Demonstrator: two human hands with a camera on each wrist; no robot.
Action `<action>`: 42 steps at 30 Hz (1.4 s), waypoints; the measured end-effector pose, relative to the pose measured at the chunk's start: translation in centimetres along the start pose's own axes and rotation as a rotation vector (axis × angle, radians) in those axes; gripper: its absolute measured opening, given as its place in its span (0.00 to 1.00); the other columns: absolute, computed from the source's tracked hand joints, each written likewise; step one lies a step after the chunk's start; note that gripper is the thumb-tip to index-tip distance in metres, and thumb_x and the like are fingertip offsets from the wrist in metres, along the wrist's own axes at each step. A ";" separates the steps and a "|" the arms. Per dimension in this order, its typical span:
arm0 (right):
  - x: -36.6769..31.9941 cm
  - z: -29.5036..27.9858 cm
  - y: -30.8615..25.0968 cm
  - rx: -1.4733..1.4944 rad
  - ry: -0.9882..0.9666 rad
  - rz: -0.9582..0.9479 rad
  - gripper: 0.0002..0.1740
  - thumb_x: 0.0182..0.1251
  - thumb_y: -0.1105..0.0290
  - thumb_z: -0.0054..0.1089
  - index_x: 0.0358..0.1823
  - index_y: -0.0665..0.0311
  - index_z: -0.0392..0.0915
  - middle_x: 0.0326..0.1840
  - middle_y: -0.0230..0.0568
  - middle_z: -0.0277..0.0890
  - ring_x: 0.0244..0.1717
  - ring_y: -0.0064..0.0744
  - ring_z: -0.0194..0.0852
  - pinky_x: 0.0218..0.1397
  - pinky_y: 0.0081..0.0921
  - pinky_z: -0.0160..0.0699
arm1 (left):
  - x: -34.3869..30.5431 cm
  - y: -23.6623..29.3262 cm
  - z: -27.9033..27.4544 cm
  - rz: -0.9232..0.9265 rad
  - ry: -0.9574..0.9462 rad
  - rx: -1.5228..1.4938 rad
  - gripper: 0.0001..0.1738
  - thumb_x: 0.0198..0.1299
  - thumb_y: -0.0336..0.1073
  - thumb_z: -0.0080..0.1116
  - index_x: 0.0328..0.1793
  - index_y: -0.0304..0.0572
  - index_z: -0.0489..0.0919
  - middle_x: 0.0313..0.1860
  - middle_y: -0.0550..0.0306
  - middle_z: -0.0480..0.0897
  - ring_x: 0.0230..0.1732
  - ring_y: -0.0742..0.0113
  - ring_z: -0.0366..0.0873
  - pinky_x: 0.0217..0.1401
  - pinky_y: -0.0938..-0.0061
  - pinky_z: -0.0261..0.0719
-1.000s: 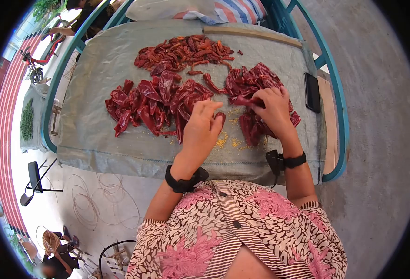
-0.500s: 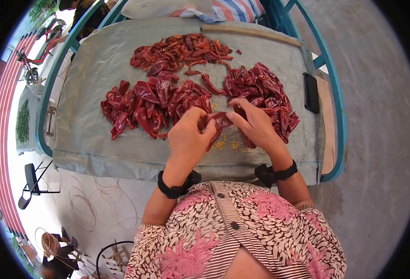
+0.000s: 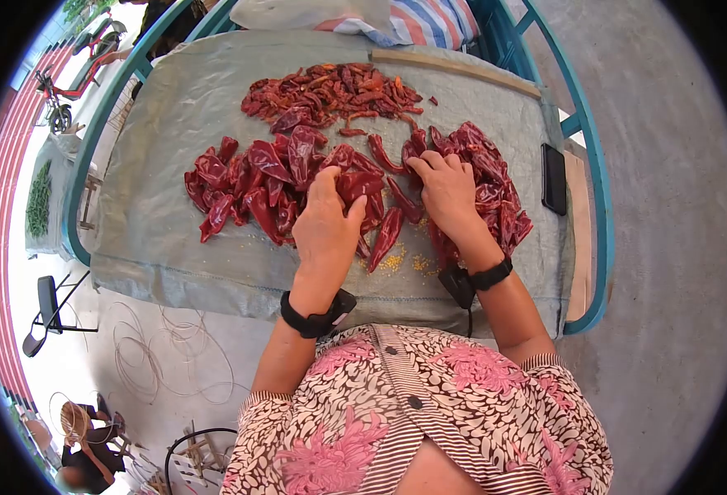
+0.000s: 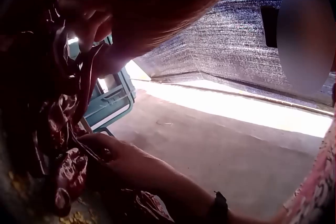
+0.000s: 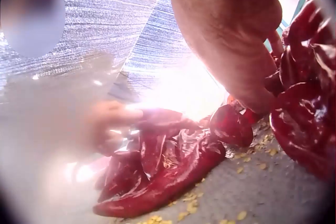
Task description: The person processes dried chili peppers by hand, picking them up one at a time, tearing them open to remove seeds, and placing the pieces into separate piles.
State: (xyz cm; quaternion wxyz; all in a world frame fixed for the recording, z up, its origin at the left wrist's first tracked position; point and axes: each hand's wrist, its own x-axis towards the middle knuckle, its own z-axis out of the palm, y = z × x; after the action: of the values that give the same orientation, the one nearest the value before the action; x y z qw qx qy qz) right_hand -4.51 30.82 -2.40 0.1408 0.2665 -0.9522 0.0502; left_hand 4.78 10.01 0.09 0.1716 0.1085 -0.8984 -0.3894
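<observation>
My left hand point(image 3: 324, 235) holds a dark red dried chili pepper point(image 3: 360, 186) between thumb and fingers, over the right end of the left chili pile point(image 3: 260, 177). The left wrist view shows this pepper point(image 4: 90, 71) hanging from the fingers. My right hand point(image 3: 450, 198) reaches onto the near-left side of the right chili pile point(image 3: 487, 165), its fingers bent down among the peppers. Its fingertips are hidden there, and I cannot tell whether they grip one. Between the hands lie a few loose peppers, one a long glossy chili point(image 3: 386, 238).
Smaller, more orange dried chilies point(image 3: 330, 91) form a heap at the back. Yellow seeds point(image 3: 392, 262) are scattered on the grey sheet point(image 3: 190, 289). A black phone point(image 3: 554, 180) lies at right, inside the teal metal rail point(image 3: 598, 206). A wooden strip point(image 3: 454, 66) crosses the back.
Both hands were together at one pepper in the middle half a second ago. They have since parted: the left moved up-left with a pepper, the right onto the right pile.
</observation>
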 end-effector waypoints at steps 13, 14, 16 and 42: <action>-1.3 -6.7 -1.8 0.798 -0.010 -0.074 0.22 0.68 0.81 0.58 0.63 0.63 0.78 0.55 0.48 0.82 0.58 0.49 0.80 0.63 0.41 0.77 | -0.7 2.0 -0.3 0.287 -0.092 -0.206 0.27 0.64 0.28 0.65 0.71 0.46 0.75 0.61 0.50 0.79 0.43 0.54 0.84 0.44 0.63 0.83; -1.8 -7.2 -2.3 0.878 -0.044 -0.047 0.22 0.68 0.81 0.58 0.64 0.63 0.78 0.55 0.48 0.82 0.59 0.48 0.80 0.64 0.39 0.77 | -0.6 2.0 0.0 0.353 -0.109 -0.177 0.27 0.64 0.29 0.65 0.70 0.46 0.76 0.63 0.50 0.79 0.47 0.50 0.86 0.46 0.60 0.84; -2.5 -7.7 -2.9 1.041 -0.108 0.008 0.23 0.69 0.83 0.56 0.65 0.64 0.77 0.56 0.47 0.81 0.60 0.46 0.80 0.64 0.36 0.77 | -0.8 2.1 0.4 0.375 -0.091 -0.149 0.23 0.64 0.30 0.65 0.65 0.45 0.78 0.56 0.51 0.83 0.47 0.51 0.86 0.46 0.61 0.84; 2.2 2.5 -0.2 0.315 0.073 0.186 0.16 0.60 0.70 0.67 0.51 0.56 0.83 0.55 0.44 0.79 0.53 0.55 0.79 0.53 0.49 0.79 | -1.1 1.6 0.4 0.194 -0.160 -0.241 0.17 0.66 0.27 0.62 0.61 0.44 0.81 0.65 0.50 0.75 0.44 0.52 0.86 0.45 0.63 0.85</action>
State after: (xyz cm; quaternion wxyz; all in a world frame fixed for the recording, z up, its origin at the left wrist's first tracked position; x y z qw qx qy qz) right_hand -6.82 29.09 -4.16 0.1266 0.1942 -0.9473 0.2210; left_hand 5.54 11.72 0.71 0.1483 -0.0314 -0.8624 -0.4831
